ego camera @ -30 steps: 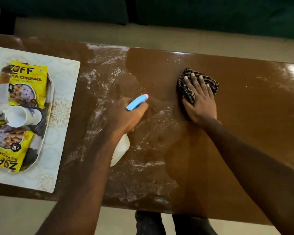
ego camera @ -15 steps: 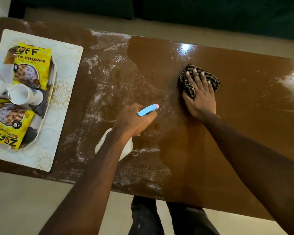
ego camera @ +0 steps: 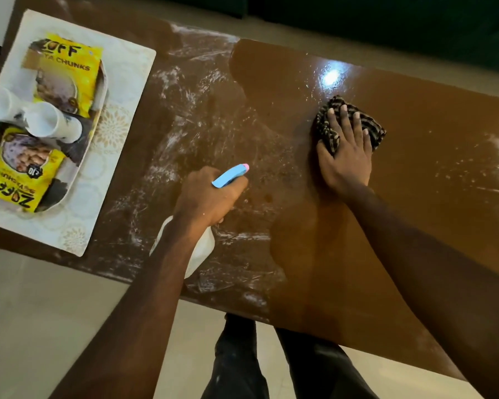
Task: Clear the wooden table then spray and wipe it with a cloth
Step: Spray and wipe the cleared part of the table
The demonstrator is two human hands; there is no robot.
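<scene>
Left hand [ego camera: 206,195] grips spray bottle [ego camera: 198,251], nozzle over smeared centre | right hand [ego camera: 344,154] flat, pressing cloth [ego camera: 326,128] onto tabletop [ego camera: 415,197] | tray [ego camera: 69,182] parked upper left, clear of wiping.

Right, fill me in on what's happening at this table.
A person is cleaning the glossy brown wooden table. The left hand grips a white spray bottle with a blue nozzle; the right hand presses flat on a striped dark cloth. White streaks cover the middle. A tray with yellow snack packets and white cups sits at the left end.
</scene>
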